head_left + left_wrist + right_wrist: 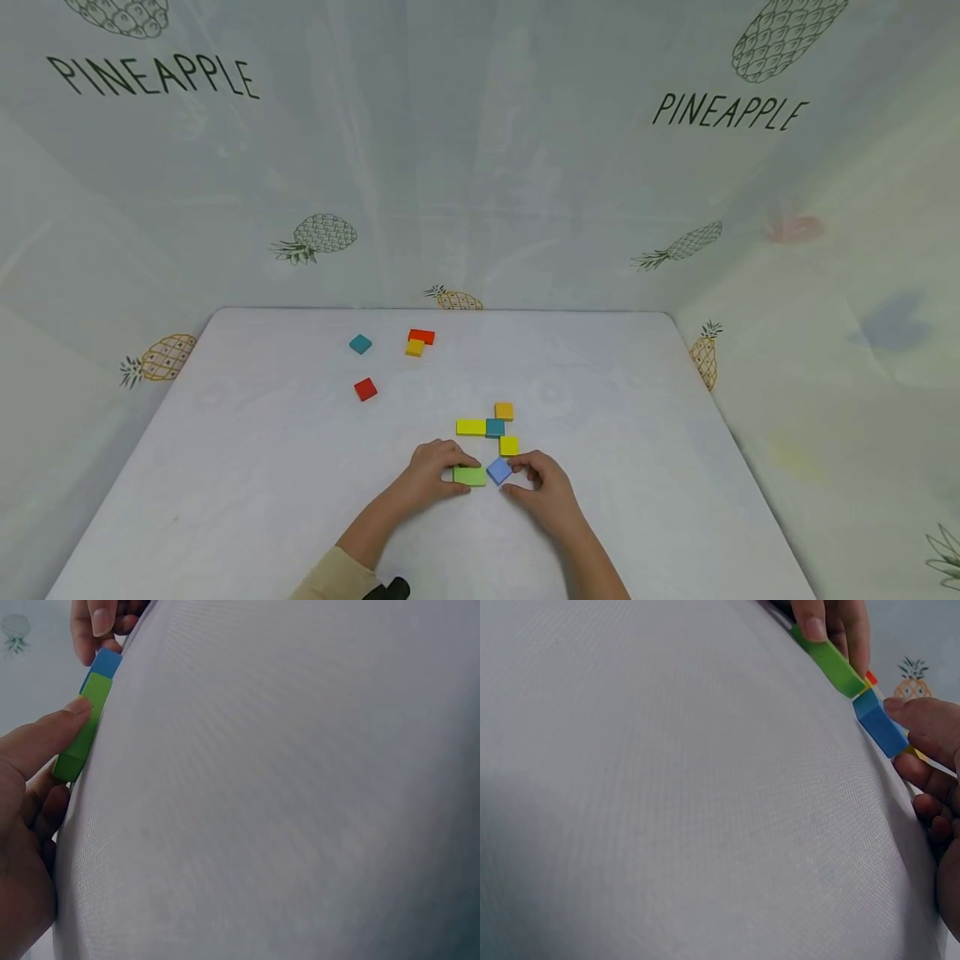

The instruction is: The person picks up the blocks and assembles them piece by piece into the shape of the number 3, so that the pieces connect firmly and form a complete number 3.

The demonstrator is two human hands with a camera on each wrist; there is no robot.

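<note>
My left hand grips a long light-green block between thumb and fingers; the left wrist view shows the thumb along its near side. Just right of it, my right hand pinches a small blue block that stands turned cornerwise to the green one. In the right wrist view the blue block has the thumb on one side and a fingertip at its far end. Directly beyond the hands lie a yellow square block, a teal block, a long yellow block and an orange block.
Farther off to the left on the white table lie a red square block, a teal block, and an orange block against a red block. A pineapple-printed curtain hangs behind the table.
</note>
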